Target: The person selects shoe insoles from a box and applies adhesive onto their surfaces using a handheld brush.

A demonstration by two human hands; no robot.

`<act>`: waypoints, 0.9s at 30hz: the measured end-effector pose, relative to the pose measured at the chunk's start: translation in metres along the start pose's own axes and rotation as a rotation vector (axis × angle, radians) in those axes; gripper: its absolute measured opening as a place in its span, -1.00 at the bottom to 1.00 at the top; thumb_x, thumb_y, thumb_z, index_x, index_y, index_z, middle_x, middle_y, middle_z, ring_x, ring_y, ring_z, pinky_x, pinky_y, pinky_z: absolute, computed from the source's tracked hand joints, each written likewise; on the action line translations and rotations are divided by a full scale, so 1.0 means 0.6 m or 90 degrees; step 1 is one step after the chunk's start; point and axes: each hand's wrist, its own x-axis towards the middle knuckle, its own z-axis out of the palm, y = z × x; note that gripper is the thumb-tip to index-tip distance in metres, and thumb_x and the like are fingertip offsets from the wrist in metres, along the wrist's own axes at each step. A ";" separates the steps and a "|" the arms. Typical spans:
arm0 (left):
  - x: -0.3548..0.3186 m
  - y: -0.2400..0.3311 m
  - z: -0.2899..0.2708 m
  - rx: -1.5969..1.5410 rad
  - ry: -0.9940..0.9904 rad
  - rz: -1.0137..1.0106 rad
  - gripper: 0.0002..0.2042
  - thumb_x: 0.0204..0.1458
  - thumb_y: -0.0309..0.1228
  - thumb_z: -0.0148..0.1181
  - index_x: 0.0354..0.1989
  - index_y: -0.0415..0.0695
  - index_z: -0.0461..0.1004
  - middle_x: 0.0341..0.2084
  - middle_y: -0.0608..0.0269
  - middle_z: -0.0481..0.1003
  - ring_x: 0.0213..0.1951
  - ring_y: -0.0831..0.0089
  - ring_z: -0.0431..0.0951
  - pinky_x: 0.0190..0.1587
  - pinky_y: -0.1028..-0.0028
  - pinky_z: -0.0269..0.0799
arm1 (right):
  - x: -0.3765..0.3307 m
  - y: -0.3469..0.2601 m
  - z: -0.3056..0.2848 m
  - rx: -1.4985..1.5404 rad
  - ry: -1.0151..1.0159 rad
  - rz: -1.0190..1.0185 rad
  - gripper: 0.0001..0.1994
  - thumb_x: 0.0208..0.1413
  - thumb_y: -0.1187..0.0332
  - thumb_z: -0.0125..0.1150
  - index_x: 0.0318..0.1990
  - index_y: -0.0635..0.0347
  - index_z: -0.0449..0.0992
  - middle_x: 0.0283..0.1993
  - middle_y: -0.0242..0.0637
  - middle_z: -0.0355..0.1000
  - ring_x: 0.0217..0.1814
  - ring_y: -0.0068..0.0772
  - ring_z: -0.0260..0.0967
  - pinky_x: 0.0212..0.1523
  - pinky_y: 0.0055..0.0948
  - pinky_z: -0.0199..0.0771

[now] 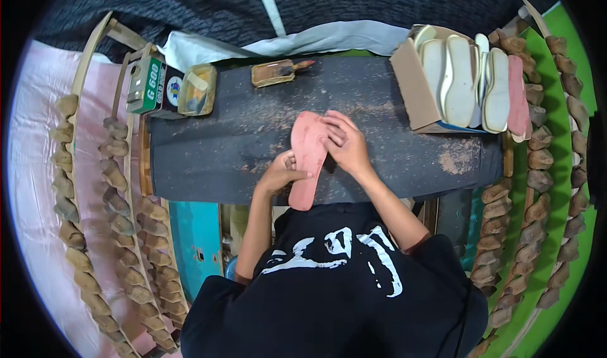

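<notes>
A black shirt with white print lies nearest. Beyond it, a pink insole is held over the near side of the dark bench. The fingers of the left hand grip its left edge; those of the right hand grip its right edge, near the broad end.

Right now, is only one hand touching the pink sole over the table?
No: the left hand holds the pink sole near its middle, while the right hand touches its upper right edge.
</notes>
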 end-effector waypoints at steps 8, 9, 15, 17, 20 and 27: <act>-0.038 -0.054 -0.110 -0.235 0.140 0.090 -0.66 0.20 -0.50 0.40 0.13 -0.25 0.55 -0.04 0.17 0.67 -0.07 0.39 0.71 -0.06 0.34 0.67 | -0.067 0.115 0.209 0.011 0.048 0.190 -0.52 0.31 0.50 0.34 0.33 0.41 0.41 0.24 -0.09 0.54 0.10 -0.45 0.59 0.02 -0.46 0.59; -0.040 -0.055 -0.128 -0.235 0.137 0.085 -0.66 0.20 -0.50 0.40 0.13 -0.25 0.55 -0.04 0.17 0.67 -0.07 0.39 0.71 -0.06 0.34 0.67 | -0.076 0.118 0.213 0.018 0.002 0.229 -0.55 0.29 0.48 0.38 0.29 0.40 0.46 0.16 -0.13 0.59 0.04 -0.48 0.58 0.01 -0.46 0.59; -0.027 -0.061 -0.220 -0.217 0.190 0.071 -0.77 0.23 -0.49 0.35 0.02 -0.26 0.59 -0.11 0.12 0.69 -0.09 0.32 0.74 -0.04 0.27 0.72 | -0.097 0.084 0.204 0.020 -0.044 0.353 -0.62 0.19 0.45 0.51 0.13 0.35 0.61 -0.05 -0.24 0.68 -0.06 -0.52 0.59 -0.03 -0.49 0.59; -0.017 -0.054 -0.237 -0.254 0.231 0.105 -0.78 0.19 -0.50 0.39 -0.03 -0.27 0.62 -0.18 0.09 0.71 -0.17 0.32 0.75 -0.10 0.32 0.71 | -0.088 0.071 0.180 -0.049 0.025 0.353 -0.63 0.17 0.48 0.51 0.11 0.35 0.61 -0.02 -0.23 0.67 -0.05 -0.52 0.59 -0.04 -0.48 0.60; -0.006 -0.048 -0.244 -0.241 0.257 0.098 -0.78 0.18 -0.48 0.42 -0.03 -0.23 0.62 -0.18 0.15 0.71 -0.19 0.41 0.74 -0.13 0.43 0.66 | -0.077 0.092 0.124 -0.046 0.121 0.280 -0.61 0.17 0.52 0.48 0.15 0.33 0.60 -0.02 -0.24 0.65 -0.05 -0.54 0.58 -0.08 -0.50 0.62; -0.006 -0.090 -0.236 -0.067 0.315 0.050 -0.75 0.18 -0.40 0.47 -0.05 -0.28 0.69 -0.27 0.28 0.71 -0.27 0.59 0.67 -0.24 0.61 0.55 | -0.028 0.115 0.044 0.023 0.239 0.287 -0.61 0.33 0.56 0.28 0.29 0.26 0.52 0.06 -0.30 0.62 0.00 -0.55 0.58 0.02 -0.56 0.62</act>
